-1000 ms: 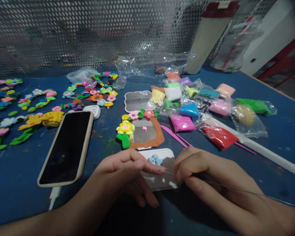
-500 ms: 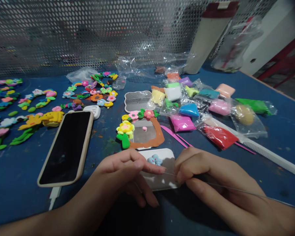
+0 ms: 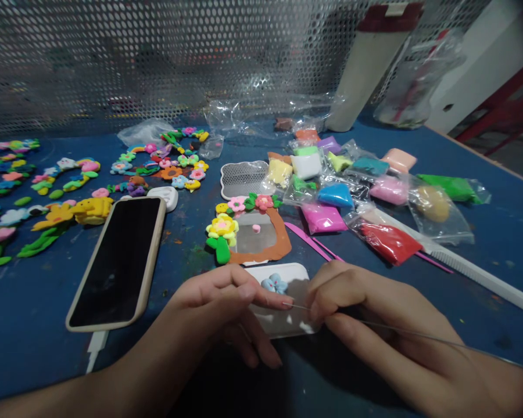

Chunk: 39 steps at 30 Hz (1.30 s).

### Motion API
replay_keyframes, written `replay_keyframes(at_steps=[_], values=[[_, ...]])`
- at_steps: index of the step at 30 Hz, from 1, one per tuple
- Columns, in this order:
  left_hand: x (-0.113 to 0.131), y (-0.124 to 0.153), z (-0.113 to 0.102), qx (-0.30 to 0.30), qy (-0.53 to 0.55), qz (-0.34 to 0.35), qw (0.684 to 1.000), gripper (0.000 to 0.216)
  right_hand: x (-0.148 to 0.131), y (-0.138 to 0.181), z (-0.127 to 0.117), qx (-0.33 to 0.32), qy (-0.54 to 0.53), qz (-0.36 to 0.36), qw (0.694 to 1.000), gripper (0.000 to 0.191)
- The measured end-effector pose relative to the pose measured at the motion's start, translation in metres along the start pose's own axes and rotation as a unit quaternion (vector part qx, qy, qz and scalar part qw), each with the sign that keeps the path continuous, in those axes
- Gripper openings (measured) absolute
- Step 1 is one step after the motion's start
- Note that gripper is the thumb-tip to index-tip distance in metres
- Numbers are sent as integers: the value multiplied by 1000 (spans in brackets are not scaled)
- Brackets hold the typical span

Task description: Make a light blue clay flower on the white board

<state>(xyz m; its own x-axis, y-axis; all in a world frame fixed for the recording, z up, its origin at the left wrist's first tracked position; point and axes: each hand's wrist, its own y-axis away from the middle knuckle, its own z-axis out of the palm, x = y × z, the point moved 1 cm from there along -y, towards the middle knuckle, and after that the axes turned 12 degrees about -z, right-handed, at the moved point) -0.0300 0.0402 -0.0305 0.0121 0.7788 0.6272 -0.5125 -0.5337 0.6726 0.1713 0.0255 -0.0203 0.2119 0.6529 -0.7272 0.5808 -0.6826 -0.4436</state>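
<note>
My right hand (image 3: 375,325) pinches a thin metal wire (image 3: 418,335), whose length trails back past the wrist to the right. Its fine tip meets the index fingertip of my left hand (image 3: 226,310). That index finger is stretched out and the lower fingers hang apart; whether a tiny bit sits on the fingertip I cannot tell. Under both hands lies a white tray-like plate (image 3: 298,276), partly covered, carrying a light blue clay flower (image 3: 274,284). Just beyond stands a mirror frame of brown clay (image 3: 283,235) with clay flowers along its left and top, and a pink clay bit (image 3: 256,229) on the glass.
A phone (image 3: 119,261) with a cable lies left, near clay-decorated pieces (image 3: 169,168). Bagged clay (image 3: 335,195), pink tools (image 3: 309,241) and a white comb (image 3: 475,270) are on the right. A tumbler (image 3: 370,69) stands behind, before a perforated metal panel (image 3: 157,58).
My right hand has shifted very slightly left, and the wire tip lies a little further over the left index fingertip. Everything else is as before.
</note>
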Motion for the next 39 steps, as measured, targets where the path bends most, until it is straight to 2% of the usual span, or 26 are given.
replay_keyframes(at_steps=[39], values=[[1,1,1,-2,15,3,1000,19,-1,-1,0,3,-1,2,1000,16]])
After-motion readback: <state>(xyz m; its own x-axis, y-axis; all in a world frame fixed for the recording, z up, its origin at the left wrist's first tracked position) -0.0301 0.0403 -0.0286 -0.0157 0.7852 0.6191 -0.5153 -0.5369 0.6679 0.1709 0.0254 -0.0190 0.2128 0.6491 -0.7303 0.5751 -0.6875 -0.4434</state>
